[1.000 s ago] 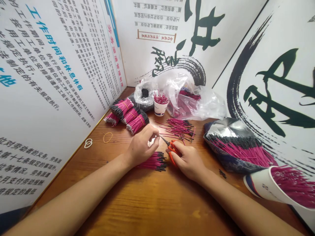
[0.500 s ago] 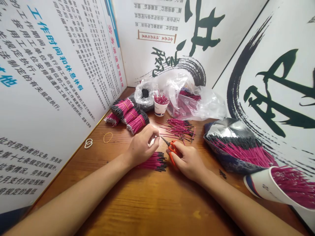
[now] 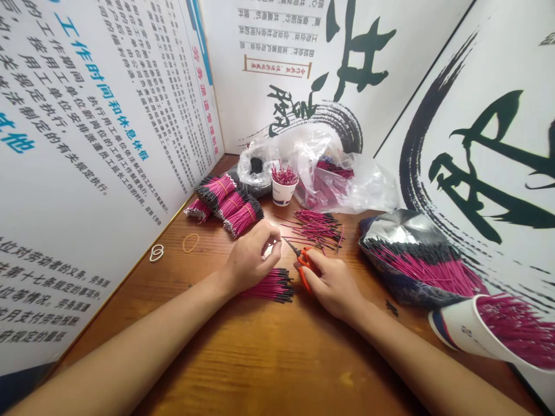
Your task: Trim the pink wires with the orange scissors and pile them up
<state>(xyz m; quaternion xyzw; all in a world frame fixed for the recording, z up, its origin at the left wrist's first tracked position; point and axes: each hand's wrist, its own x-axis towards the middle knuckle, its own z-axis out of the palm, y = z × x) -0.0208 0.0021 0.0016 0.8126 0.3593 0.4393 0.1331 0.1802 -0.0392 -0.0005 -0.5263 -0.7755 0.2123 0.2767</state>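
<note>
Snipping setup at mid-table: orange-handled scissors [image 3: 303, 261] sit in the right hand [image 3: 332, 283], fingers curled closed through and around the loops, thin dark blades pointing up-left toward the left hand [image 3: 251, 257]. Left hand is pinched shut, thumb against fingertips, right at the blade tips; whatever it pinches is too small to make out. Scissors look small, short metal blades, bright orange grips, blades only slightly parted.

Just under the left hand lies a loose bunch of magenta wires [image 3: 272, 285] with black ends, flat on the wooden table [image 3: 269, 364]. Behind the scissors, a scattered heap of the same wires [image 3: 316, 225]. Further back-left, bundles [image 3: 225, 203] tied with rubber bands lean together near the printed wall panel [image 3: 87, 150]. Small paper cup [image 3: 282, 189] holds wires upright, beside clear plastic bags [image 3: 338, 173]. Two loose rubber bands [image 3: 189, 242] lie on the table left. Right side: silver bag [image 3: 411, 254] full of wires, and a tipped paper cup [image 3: 477, 329] spilling more.
</note>
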